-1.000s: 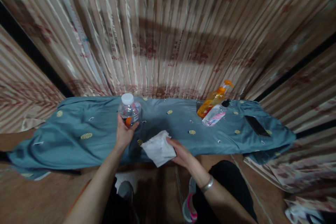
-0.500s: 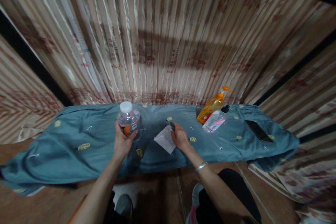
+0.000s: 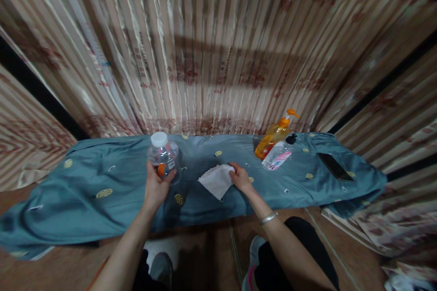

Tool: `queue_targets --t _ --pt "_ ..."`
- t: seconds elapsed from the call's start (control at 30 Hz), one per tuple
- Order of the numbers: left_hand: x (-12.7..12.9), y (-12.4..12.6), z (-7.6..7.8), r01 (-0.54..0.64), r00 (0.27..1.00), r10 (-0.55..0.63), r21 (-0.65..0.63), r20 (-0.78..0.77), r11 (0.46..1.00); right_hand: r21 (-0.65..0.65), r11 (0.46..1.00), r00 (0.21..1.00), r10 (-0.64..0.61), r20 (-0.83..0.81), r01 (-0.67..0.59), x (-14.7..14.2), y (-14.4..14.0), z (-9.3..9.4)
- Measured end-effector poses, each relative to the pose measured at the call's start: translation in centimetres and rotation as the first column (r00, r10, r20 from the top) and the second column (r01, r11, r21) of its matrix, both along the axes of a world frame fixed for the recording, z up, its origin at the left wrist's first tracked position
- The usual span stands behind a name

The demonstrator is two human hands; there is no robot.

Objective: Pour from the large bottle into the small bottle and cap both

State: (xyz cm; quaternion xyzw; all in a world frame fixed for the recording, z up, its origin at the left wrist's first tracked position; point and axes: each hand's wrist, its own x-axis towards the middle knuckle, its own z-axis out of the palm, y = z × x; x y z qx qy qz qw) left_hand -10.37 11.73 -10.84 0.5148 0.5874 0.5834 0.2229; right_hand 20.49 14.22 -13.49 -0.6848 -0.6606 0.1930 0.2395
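Note:
My left hand (image 3: 157, 186) is wrapped round the lower side of a clear plastic bottle (image 3: 172, 152) with a white cap and an orange patch. The bottle stands upright, and its lower left side is hidden by my fingers. At the middle of the cloth-covered bench, my right hand (image 3: 241, 177) pinches the right corner of a folded white tissue (image 3: 215, 182). The tissue's left edge looks ruffled, and it lies low over the teal cloth (image 3: 198, 211).
Right of my right hand stand an orange-topped pump bottle (image 3: 273, 138) of yellow liquid and a clear bottle (image 3: 278, 154) with a black top. Farther right lies a dark phone (image 3: 334, 167). Striped curtains (image 3: 211, 54) hang behind the bench, with dark posts either side.
My right hand has shifted slightly right, from over the tissue to its right corner, so more of the tissue shows. My left hand keeps its hold on the bottle. The view has shifted slightly.

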Motion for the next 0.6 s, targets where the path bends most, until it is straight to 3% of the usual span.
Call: queue_targets --t 0.2,0.33,0.4,0.5,0.6 --pt "-0.1 0.1 -0.1 0.015 1.000 -0.014 -0.024 0.020 1.000 0.060 0.997 0.999 -0.041 0.021 0.039 0.9 0.0 0.6" --pt "-0.3 0.2 -0.6 0.018 0.999 -0.017 -0.031 0.029 0.999 0.304 0.945 0.987 0.085 0.135 -0.123 -0.7 -1.7 0.3" --pt "-0.4 0.1 -0.8 0.011 1.000 -0.010 -0.036 0.024 0.999 0.346 0.908 0.963 0.176 0.204 -0.239 -2.3 -2.7 -0.2" --pt "-0.5 0.0 -0.9 0.001 1.000 0.000 -0.041 0.012 0.999 0.188 0.915 0.909 0.296 0.294 -0.358 -4.5 -4.1 -1.1" --pt "-0.4 -0.1 -0.7 0.003 1.000 -0.003 -0.046 0.003 0.999 0.027 0.918 0.876 0.368 0.312 -0.395 -5.6 -4.6 -1.2"
